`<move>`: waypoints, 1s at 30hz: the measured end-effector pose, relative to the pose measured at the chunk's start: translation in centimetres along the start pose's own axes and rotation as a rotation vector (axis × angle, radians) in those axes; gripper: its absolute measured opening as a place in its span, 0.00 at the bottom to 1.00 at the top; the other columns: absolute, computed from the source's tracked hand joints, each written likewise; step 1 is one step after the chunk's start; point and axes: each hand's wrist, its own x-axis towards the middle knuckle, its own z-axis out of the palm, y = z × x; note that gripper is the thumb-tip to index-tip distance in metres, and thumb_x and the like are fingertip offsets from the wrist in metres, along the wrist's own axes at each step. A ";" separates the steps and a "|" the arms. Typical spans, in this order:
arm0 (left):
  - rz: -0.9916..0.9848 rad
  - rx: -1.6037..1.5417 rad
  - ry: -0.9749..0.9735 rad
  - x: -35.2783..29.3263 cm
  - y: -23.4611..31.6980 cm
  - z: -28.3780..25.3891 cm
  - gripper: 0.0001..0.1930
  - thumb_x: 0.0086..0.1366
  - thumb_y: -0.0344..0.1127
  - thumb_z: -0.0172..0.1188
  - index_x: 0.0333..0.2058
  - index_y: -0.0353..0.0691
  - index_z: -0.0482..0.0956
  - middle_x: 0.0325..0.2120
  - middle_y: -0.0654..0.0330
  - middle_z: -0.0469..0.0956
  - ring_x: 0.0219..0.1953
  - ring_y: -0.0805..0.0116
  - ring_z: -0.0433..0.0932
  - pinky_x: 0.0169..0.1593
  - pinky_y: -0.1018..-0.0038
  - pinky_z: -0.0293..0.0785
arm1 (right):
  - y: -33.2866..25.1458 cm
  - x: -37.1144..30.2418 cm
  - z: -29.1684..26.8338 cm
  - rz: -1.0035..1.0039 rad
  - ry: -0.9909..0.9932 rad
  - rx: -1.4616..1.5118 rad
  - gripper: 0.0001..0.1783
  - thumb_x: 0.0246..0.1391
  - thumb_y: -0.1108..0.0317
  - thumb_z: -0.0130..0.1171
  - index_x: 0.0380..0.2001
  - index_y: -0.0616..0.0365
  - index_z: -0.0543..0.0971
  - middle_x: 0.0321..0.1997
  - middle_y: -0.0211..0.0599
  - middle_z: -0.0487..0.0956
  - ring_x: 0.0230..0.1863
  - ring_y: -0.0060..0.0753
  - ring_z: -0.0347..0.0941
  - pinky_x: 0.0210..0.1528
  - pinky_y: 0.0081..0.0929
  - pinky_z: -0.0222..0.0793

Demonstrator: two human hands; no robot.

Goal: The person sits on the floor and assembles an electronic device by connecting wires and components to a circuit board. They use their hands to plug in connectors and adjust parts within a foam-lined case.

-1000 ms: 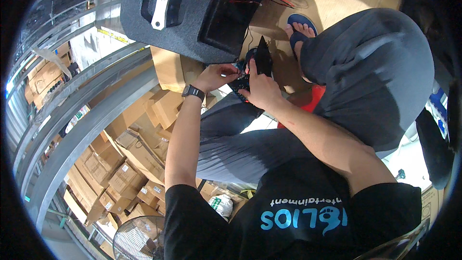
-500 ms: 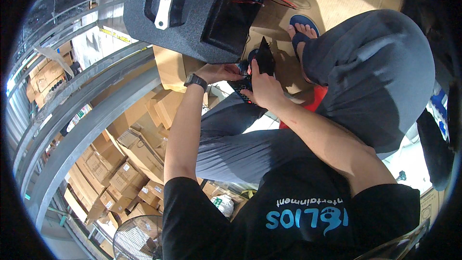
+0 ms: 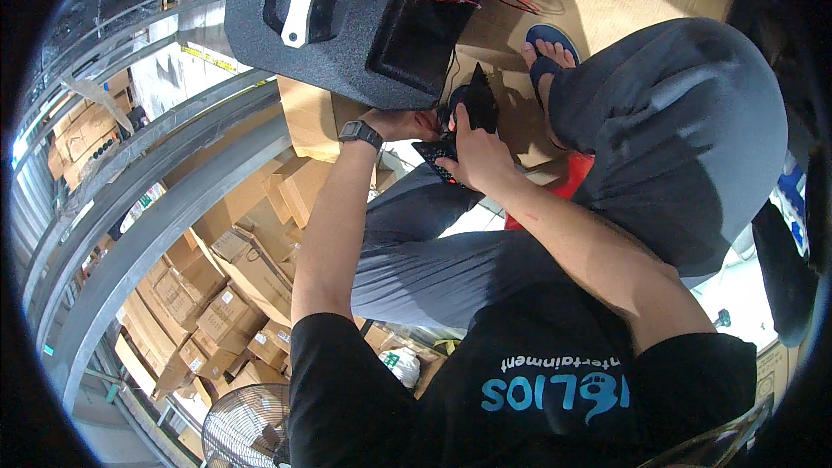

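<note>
Panel (image 3: 487, 108), black and angular, gripped in right hand (image 3: 482, 159), index finger laid along it, thumb lower down. Left hand (image 3: 406, 125) at panel's left side, fingers bent, partly shadowed; can't tell if gripping. Panel sits just beside near right corner of black cabinet (image 3: 347, 65).

The person wears a black T-shirt (image 3: 537, 426) with wide short sleeves (image 3: 700, 374); its chest print (image 3: 556, 395) has large light-blue letters, a rounded blue figure among them, and a smaller pale line. The trousers (image 3: 685, 121) are loose, dark grey and softly creased. A dark watch (image 3: 360, 132) with a squarish case circles the left wrist. The right hand (image 3: 484, 156) is bare. A navy sandal (image 3: 544, 67) with a strap shows the toes.
</note>
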 end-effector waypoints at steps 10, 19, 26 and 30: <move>-0.428 0.020 -0.108 -0.1 6.9 -2.1 0.17 0.57 0.50 0.71 0.38 0.46 0.85 0.37 0.66 0.82 0.41 0.71 0.77 0.46 0.70 0.73 | -0.1 0.0 -0.1 0.004 -0.005 0.014 0.58 0.55 0.49 0.71 0.73 0.71 0.49 0.44 0.63 0.83 0.45 0.60 0.84 0.48 0.44 0.82; -0.774 0.020 -0.174 1.0 8.9 -2.6 0.22 0.50 0.58 0.73 0.39 0.51 0.89 0.38 0.67 0.85 0.35 0.70 0.80 0.37 0.73 0.76 | 0.0 0.1 -0.1 0.039 -0.049 0.056 0.58 0.57 0.50 0.69 0.75 0.67 0.46 0.49 0.65 0.82 0.51 0.62 0.82 0.55 0.47 0.78; -0.776 0.125 -0.172 1.8 9.4 -2.3 0.23 0.50 0.58 0.73 0.38 0.49 0.89 0.36 0.66 0.85 0.34 0.70 0.79 0.36 0.73 0.76 | 0.4 0.4 0.6 0.035 -0.053 0.068 0.61 0.56 0.45 0.69 0.76 0.65 0.44 0.47 0.66 0.82 0.50 0.64 0.82 0.56 0.48 0.77; -0.771 0.141 -0.165 2.1 9.5 -2.0 0.24 0.50 0.59 0.72 0.37 0.47 0.89 0.35 0.65 0.85 0.33 0.69 0.79 0.36 0.72 0.75 | 0.6 0.5 0.8 0.023 -0.046 0.054 0.61 0.56 0.44 0.69 0.76 0.66 0.44 0.47 0.66 0.82 0.50 0.63 0.82 0.55 0.48 0.78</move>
